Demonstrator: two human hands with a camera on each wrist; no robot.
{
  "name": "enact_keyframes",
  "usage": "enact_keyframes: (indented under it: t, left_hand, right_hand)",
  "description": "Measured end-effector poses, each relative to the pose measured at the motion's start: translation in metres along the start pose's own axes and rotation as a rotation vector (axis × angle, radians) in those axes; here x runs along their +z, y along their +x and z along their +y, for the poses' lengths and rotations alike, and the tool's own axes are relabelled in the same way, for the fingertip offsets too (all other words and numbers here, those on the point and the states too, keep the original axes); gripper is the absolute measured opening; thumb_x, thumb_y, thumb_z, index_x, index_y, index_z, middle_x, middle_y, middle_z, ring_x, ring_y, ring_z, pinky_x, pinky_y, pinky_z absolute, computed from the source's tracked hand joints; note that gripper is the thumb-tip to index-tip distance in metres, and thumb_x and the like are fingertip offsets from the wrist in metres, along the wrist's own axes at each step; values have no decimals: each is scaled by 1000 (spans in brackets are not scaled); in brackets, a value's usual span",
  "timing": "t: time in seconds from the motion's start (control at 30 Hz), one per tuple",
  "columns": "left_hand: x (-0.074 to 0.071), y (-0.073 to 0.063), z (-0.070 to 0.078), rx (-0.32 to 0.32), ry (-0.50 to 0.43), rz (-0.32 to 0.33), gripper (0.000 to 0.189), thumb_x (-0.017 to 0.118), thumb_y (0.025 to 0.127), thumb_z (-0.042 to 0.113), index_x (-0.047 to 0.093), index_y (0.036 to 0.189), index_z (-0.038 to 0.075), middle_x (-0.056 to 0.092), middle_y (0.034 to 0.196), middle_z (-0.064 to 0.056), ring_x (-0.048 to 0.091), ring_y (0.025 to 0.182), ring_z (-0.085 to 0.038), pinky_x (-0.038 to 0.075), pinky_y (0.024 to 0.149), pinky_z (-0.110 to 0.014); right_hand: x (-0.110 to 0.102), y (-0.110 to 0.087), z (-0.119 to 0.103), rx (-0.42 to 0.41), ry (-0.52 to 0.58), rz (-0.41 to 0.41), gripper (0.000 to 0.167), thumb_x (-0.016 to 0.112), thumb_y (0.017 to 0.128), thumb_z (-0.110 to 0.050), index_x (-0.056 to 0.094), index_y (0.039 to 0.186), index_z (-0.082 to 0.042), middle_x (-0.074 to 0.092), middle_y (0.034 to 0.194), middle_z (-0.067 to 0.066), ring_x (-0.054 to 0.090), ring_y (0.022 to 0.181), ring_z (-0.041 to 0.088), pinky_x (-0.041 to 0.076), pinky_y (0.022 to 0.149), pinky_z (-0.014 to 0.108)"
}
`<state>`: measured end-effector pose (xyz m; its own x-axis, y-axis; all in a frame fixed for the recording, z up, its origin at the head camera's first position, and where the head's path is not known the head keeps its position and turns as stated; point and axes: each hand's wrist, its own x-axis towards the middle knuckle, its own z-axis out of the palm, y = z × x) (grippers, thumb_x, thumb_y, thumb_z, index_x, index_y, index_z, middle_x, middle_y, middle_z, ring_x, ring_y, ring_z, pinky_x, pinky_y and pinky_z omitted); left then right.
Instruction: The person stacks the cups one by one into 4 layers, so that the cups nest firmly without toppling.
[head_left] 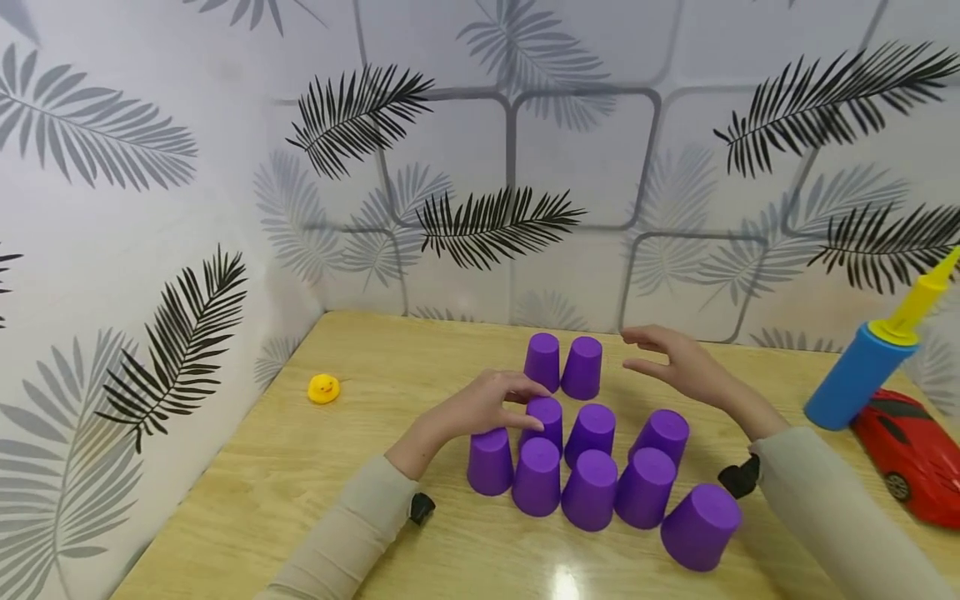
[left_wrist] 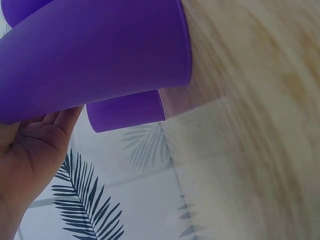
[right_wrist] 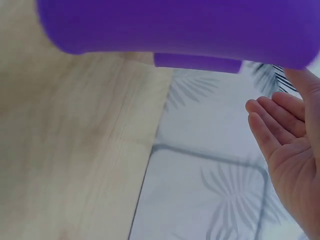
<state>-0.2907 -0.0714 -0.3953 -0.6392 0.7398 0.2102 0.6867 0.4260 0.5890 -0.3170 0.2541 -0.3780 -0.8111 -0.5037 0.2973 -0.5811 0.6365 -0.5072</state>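
Several purple cups stand upside down on the table in rough rows. In the head view my left hand (head_left: 497,406) is at the left cup of the middle row (head_left: 551,416), its thumb across the front and its fingers behind, holding it. Another purple cup (left_wrist: 100,55) hides those fingertips in the left wrist view. My right hand (head_left: 678,365) is raised right of the two back cups (head_left: 582,367), thumb and fingers apart, holding nothing. A near purple cup (right_wrist: 180,25) fills the top of the right wrist view.
On the wooden table (head_left: 397,358), a yellow toy duck (head_left: 323,388) sits far left. To the right are a blue and yellow pump (head_left: 858,375) and a red toy car (head_left: 911,454). A leaf-patterned wall (head_left: 465,283) closes off the back; the front right cup (head_left: 701,527) stands apart.
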Motion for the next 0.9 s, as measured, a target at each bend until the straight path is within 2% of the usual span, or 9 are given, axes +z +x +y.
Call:
enact_keyframes:
  t: [0.07,0.13,0.27,0.37,0.6,0.77,0.9]
  left_hand:
    - [-2,-1,-1,-7,-1,-5,39,77,85,25,68,119,8,71,117,-6,71,105,-21,58,93,-22]
    - [-4,-1,-2,-23,-21,-12,38,78,84,25,69,117,9,71,115,-5,71,104,-21,59,93,-26]
    - [-13,-3,-2,-50,-77,0,38,81,82,25,69,114,9,72,110,-4,71,102,-20,59,95,-34]
    - [-24,-3,1,-51,-111,33,39,81,81,24,69,114,9,73,108,-5,71,102,-18,59,96,-33]
    - [-53,10,18,-32,-185,113,41,79,83,17,64,120,5,68,116,-10,65,112,-21,55,101,-26]
    - [-67,30,34,26,-182,140,41,77,84,12,61,121,1,65,119,-13,63,116,-24,53,102,-22]
    - [-71,54,50,54,-134,126,43,77,84,12,60,121,1,64,120,-12,62,118,-23,51,102,-17]
  right_hand:
    - [-3,-15,-2,8,1,25,48,64,96,-24,53,136,0,60,132,22,59,122,38,51,103,46]
    - [-5,-31,-5,-14,5,50,44,65,95,-20,56,134,-1,63,129,19,62,118,32,54,101,34]
    - [-3,-58,-10,-96,36,60,39,67,92,-10,60,130,-4,68,122,14,64,114,8,53,96,15]
    - [-1,-73,-12,-136,61,49,37,68,90,-5,62,127,-4,69,119,9,61,111,-4,55,94,17]
    - [1,-93,-11,-167,38,47,39,74,84,-6,65,122,-4,70,113,7,61,104,-7,58,84,17]
    - [2,-99,-8,-180,-1,88,40,78,80,-4,66,118,-3,71,107,4,62,98,-7,58,80,15]
    - [2,-102,-7,-193,-7,114,40,79,79,-3,67,117,-2,71,105,3,62,96,-6,57,80,13]
